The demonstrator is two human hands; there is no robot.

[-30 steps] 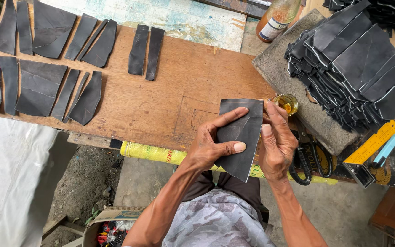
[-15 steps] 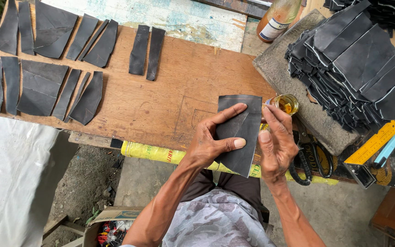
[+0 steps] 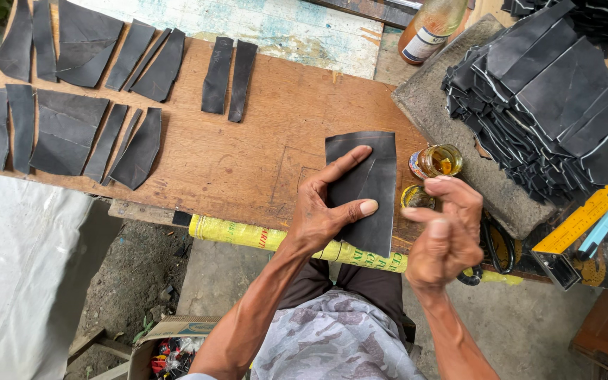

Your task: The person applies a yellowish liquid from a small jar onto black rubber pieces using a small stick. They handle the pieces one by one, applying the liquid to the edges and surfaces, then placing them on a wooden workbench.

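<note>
Cut pieces (image 3: pixel 65 130) lie unmoved in rows at the board's (image 3: pixel 248 162) left. Left hand (image 3: pixel 325 211) as before: flat, fingers spread, pinning the dark sheet (image 3: pixel 371 176) at the board's near edge, gripping nothing. Right hand (image 3: pixel 445 236) has lifted off the sheet's right edge and now hangs just beside it, fingers curled loosely together, empty as far as visible, near the small jar (image 3: pixel 439 160). Stack (image 3: pixel 550 98) far right.

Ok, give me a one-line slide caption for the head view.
Left hand pins a dark sheet on the wooden board; right hand hovers near a small glass jar.
</note>
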